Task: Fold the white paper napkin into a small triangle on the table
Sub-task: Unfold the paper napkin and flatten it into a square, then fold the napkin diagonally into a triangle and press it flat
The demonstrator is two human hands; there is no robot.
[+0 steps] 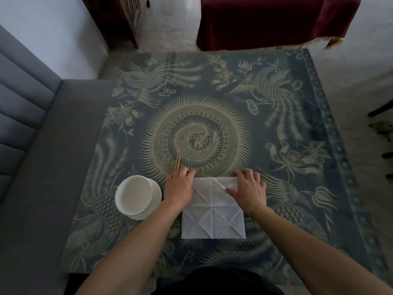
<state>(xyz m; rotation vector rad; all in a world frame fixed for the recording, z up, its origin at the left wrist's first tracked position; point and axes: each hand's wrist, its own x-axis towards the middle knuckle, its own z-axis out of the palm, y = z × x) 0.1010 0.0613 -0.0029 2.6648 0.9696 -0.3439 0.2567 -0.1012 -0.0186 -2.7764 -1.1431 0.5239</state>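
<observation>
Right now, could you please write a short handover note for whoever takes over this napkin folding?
Left hand: flat on the napkin's far left corner.
Right hand: flat on its far right corner.
White napkin: spread open, creased, on the table near the front edge; white bowl and chopsticks to its left.
Done: only old crease lines show.
Left: fold it into a small triangle.

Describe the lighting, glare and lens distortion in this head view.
Head view: dim, bluish light overall; the white napkin and white bowl are the brightest things; a faint streaked glare lies on the table at its far left; wide-angle bending curves the table edges and sofa; both hands look sharp.
</observation>
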